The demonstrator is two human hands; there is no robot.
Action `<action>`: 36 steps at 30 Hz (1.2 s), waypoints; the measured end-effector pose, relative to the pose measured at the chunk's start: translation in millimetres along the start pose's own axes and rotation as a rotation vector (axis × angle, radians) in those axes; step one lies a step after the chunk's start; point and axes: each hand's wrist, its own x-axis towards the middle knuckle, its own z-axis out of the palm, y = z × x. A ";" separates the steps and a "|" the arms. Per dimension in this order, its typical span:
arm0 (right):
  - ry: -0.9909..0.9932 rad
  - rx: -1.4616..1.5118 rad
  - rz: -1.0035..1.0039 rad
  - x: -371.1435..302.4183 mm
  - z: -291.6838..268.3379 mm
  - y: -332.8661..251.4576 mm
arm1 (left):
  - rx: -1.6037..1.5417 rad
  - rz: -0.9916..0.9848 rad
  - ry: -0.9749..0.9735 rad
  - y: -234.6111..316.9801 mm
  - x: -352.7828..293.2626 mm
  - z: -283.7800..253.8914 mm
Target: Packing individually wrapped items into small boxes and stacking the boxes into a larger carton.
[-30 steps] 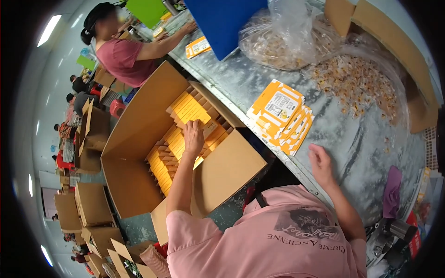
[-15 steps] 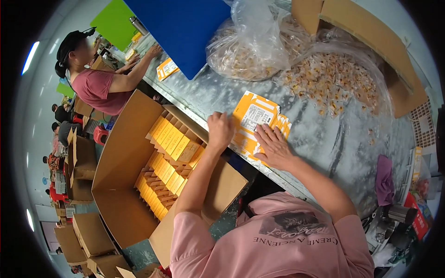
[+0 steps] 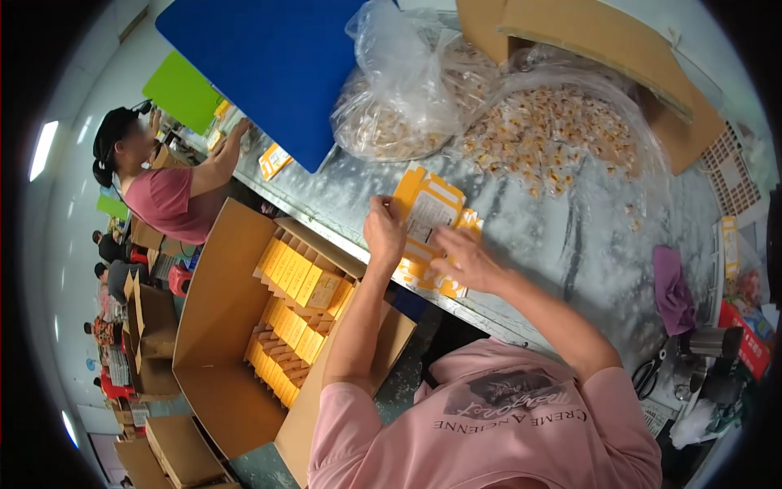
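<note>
A flat yellow-and-white carton blank (image 3: pixel 427 208) is tipped up over the bench, pinched at its left edge by my left hand (image 3: pixel 384 235). My right hand (image 3: pixel 471 261) is beside the blank's lower right side, its fingers stretched out and somewhat blurred; whether they touch the blank is unclear. More flat carton blanks (image 3: pixel 444 283) lie under it near the bench's front edge. To the left of my left arm, a large open cardboard box (image 3: pixel 213 330) holds rows of filled-out yellow boxes (image 3: pixel 300 275) with cardboard dividers between them.
Clear plastic bags (image 3: pixel 399 106) of small wrapped pieces (image 3: pixel 554 138) lie at the back of the bench (image 3: pixel 529 261). A blue board (image 3: pixel 261 73) stands at the far left, with a co-worker (image 3: pixel 163 187) beyond. A purple cloth (image 3: pixel 673 289) and scissors (image 3: pixel 648 376) are on the right.
My left hand has lifted the top carton blank's left side off the pile. My right hand has come off the pile's face, and the whole view has shifted slightly.
</note>
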 end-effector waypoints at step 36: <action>-0.131 0.588 0.562 -137.4 -151.0 -59.5 | -0.084 0.683 -0.596 107.8 -185.0 -42.5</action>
